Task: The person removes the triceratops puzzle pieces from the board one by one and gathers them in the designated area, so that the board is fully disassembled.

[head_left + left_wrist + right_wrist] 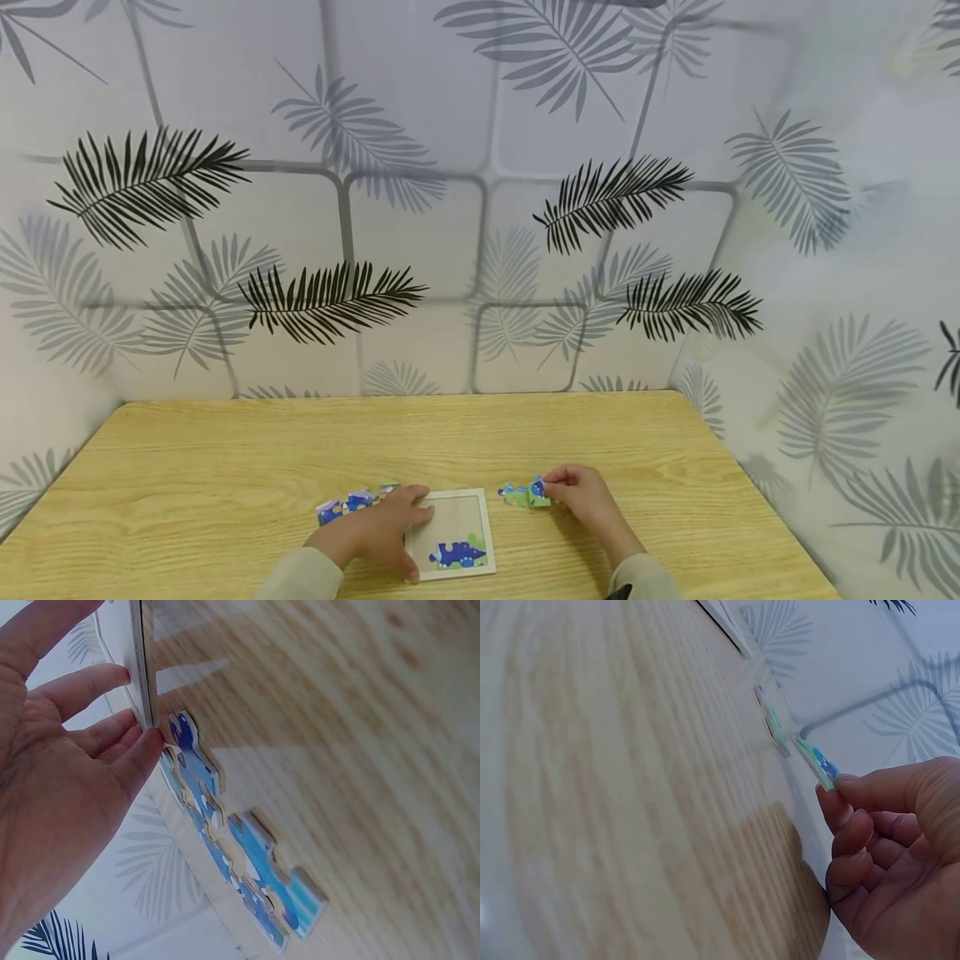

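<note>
A square jigsaw tray (490, 533) with a pale rim lies near the table's front. Joined blue and green puzzle pieces (458, 553) sit in its lower right part. My left hand (384, 530) rests at the tray's left side, fingers spread and touching its edge. My right hand (591, 502) pinches a green and blue puzzle piece (821, 763) between thumb and index finger. In the right wrist view that piece is tilted and held above the table. Just left of it, another green and blue piece (513, 495) lies flat.
Several loose blue pieces (274, 870) lie on the table beyond the left hand, partly hidden by it in the head view. The wood-grain table (247, 450) meets a leaf-patterned backdrop (420, 350) at its back and sides.
</note>
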Motion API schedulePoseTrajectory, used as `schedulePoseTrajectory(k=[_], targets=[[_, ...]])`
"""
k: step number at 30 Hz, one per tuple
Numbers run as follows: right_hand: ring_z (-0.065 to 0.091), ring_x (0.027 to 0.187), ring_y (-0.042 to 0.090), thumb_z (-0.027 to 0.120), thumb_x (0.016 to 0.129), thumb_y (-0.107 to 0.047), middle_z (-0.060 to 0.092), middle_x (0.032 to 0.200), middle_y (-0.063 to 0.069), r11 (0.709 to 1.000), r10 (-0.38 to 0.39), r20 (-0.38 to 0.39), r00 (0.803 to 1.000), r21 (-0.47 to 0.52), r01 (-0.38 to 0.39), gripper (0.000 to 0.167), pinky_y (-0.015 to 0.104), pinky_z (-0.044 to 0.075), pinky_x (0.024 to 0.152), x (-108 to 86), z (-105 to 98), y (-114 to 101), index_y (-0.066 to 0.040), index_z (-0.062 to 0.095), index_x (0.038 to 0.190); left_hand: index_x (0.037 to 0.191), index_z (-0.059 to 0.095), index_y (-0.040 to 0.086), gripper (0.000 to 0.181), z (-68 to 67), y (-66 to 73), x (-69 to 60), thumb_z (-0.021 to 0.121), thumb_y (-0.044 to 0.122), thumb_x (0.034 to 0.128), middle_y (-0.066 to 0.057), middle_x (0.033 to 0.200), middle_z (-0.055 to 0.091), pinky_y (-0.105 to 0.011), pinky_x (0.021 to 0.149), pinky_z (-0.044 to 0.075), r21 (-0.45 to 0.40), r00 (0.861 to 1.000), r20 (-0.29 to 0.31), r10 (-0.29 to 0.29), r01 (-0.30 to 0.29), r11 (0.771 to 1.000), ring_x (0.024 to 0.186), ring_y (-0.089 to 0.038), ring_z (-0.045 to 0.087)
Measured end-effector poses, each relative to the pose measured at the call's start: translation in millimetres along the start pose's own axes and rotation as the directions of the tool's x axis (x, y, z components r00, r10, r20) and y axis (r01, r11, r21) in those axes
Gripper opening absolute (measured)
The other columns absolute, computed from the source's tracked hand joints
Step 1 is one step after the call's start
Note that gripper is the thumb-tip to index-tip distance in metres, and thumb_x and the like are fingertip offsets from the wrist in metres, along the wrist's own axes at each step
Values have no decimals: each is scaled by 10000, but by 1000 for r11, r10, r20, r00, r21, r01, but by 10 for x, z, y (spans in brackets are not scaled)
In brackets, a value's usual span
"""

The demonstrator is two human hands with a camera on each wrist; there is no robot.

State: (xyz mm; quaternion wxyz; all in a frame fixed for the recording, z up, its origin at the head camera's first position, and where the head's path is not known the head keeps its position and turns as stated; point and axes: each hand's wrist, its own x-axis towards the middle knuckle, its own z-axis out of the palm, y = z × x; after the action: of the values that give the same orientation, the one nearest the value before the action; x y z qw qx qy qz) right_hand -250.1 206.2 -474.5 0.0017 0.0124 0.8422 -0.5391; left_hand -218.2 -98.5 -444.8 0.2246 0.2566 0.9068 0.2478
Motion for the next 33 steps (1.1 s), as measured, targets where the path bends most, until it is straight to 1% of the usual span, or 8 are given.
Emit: schedulePoseTrajectory(k=[3, 6, 12, 14, 22, 29, 33], targets=[[479, 596, 121, 672, 804, 36, 599, 691, 18, 1000, 13, -20, 1000, -21, -13, 43, 216, 404, 526, 16, -4, 5, 61, 651, 831, 1375, 474, 28, 794, 0, 2, 1, 831, 232, 695, -138, 1504, 254, -542, 1074, 254, 3, 1000, 1, 3, -3, 1000, 1383, -372, 201], [476, 604, 122, 678, 805, 30, 593, 691, 14, 999, 19, -25, 1000, -48, -20, 33, 220, 401, 530, 29, -12, 21, 43, 650, 815, 1377, 470, 29, 799, -1, 3, 2, 831, 234, 695, -137, 1508, 246, -541, 1075, 253, -5, 1000, 1, 2, -2, 1000, 1386, -372, 195], [503, 692, 130, 706, 792, 2, 612, 770, 31, 992, -5, -39, 999, -123, 0, 78, 241, 428, 600, 33, -35, 61, 21, 648, 841, 1379, 467, 29, 811, 2, -14, 5, 833, 242, 688, -140, 1514, 237, -539, 1078, 247, 0, 1000, -7, 7, -7, 1000, 1390, -372, 186], [503, 699, 132, 713, 787, -7, 613, 779, 37, 992, -7, -45, 999, -129, 1, 98, 245, 430, 607, 27, -44, 62, 23, 648, 854, 1379, 467, 30, 811, 3, -21, 7, 834, 241, 687, -140, 1515, 238, -541, 1078, 245, -1, 1000, -6, 6, -6, 1000, 1391, -372, 185], [489, 686, 132, 708, 790, 5, 613, 765, 33, 992, -5, -43, 999, -124, 0, 90, 238, 419, 594, 12, -44, 70, 30, 650, 855, 1378, 466, 23, 812, 17, -30, 6, 833, 244, 689, -144, 1508, 244, -544, 1078, 243, 3, 1000, -8, 12, -12, 1000, 1386, -380, 189], [494, 701, 132, 707, 788, 15, 620, 783, 45, 997, -2, -57, 998, -75, -3, 105, 224, 421, 599, 2, -43, 75, 44, 646, 869, 1377, 469, 27, 809, -2, 5, -13, 833, 239, 686, -145, 1510, 243, -535, 1081, 245, 1, 1000, -8, -3, 3, 1000, 1389, -377, 192], [490, 705, 134, 691, 803, 16, 620, 806, 49, 998, 9, -54, 999, -58, -12, 95, 219, 420, 591, -2, -35, 73, 43, 644, 881, 1372, 474, 21, 810, 5, 10, -20, 836, 229, 677, -148, 1509, 245, -536, 1083, 237, -3, 1000, -17, 0, 0, 1000, 1388, -380, 188]])
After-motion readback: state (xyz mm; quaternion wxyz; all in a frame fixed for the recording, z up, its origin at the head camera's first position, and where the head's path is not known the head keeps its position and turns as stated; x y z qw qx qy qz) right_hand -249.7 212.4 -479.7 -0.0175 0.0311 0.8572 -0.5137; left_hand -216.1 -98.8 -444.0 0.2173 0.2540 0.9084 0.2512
